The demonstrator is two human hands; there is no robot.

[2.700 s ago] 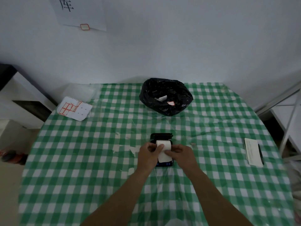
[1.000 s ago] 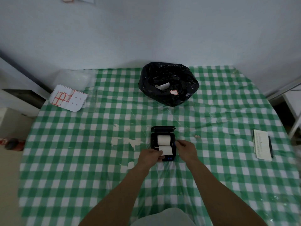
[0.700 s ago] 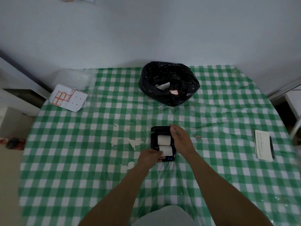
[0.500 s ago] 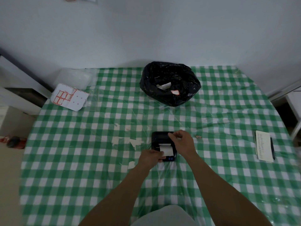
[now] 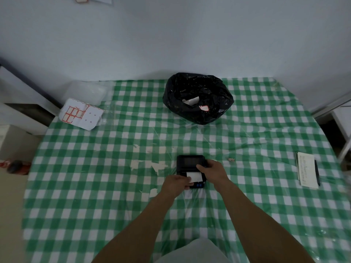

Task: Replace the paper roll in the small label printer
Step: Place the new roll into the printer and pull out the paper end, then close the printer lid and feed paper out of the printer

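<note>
While the left hand (image 5: 176, 184) pinches the paper tail (image 5: 194, 176) and the right hand (image 5: 212, 170) presses the lid of the label printer (image 5: 190, 168) mid-worktop (image 5: 95, 186) (nearly shut, I think), a crooked tail could jam.

Checked table (image 5: 95, 186): printer (image 5: 190, 162), bag (image 5: 197, 97), notepad (image 5: 307, 168)

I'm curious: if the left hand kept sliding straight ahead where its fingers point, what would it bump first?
Probably the right hand: the left hand points across the printer and its paper strip toward it.
</note>
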